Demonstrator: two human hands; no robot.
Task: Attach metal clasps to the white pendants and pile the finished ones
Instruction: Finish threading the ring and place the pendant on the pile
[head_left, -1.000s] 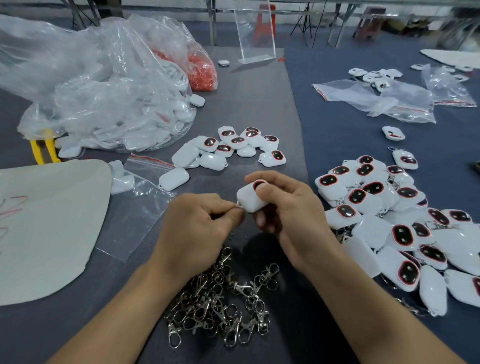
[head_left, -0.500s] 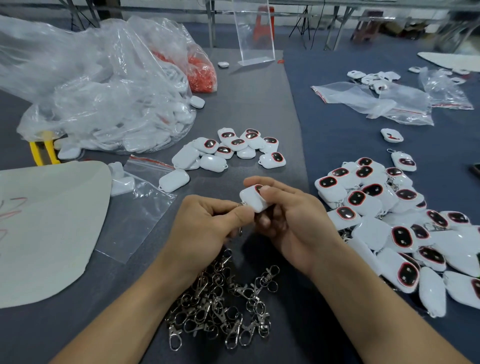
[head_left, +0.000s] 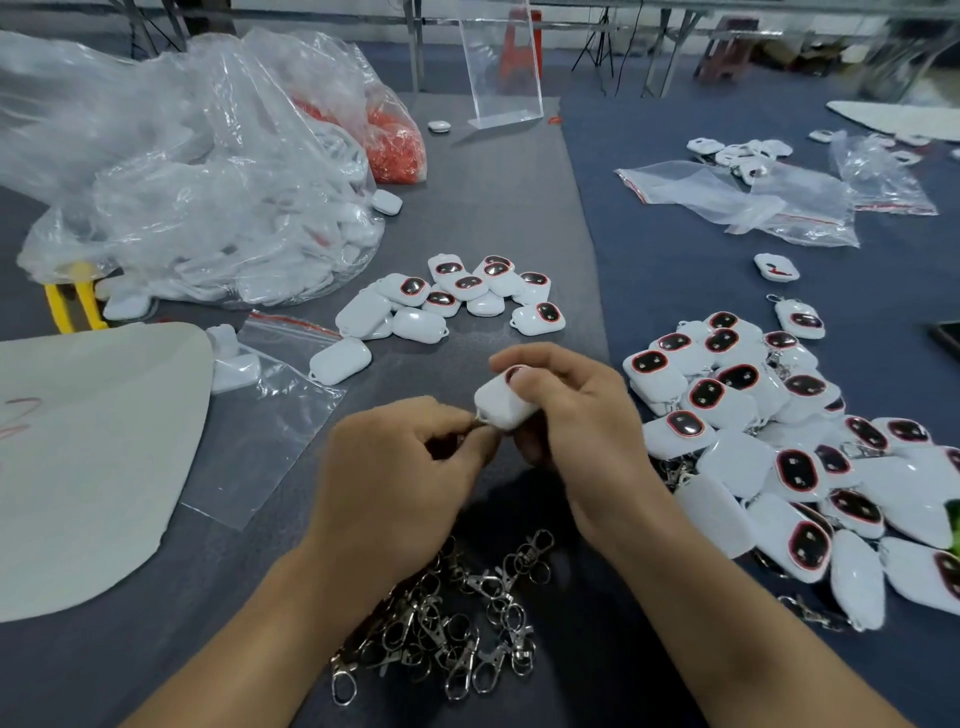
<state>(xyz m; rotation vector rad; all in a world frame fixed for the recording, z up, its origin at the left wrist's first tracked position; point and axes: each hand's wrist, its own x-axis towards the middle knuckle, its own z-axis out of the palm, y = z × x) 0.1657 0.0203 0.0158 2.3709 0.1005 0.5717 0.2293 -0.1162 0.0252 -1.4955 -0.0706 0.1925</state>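
- Pendant, white, raised between both hands; right hand grips it, fingers curled round its far end.
- Long axis runs down-left; its loop corner points at left hand, touching the fingertips.
- Left hand pinches 1 small metal clasp at that corner; clasp mostly hidden.
- Finished pile lies to the right, nearer right hand.

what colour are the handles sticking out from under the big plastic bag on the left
Yellow. The handles show best in the head view, at the far left.
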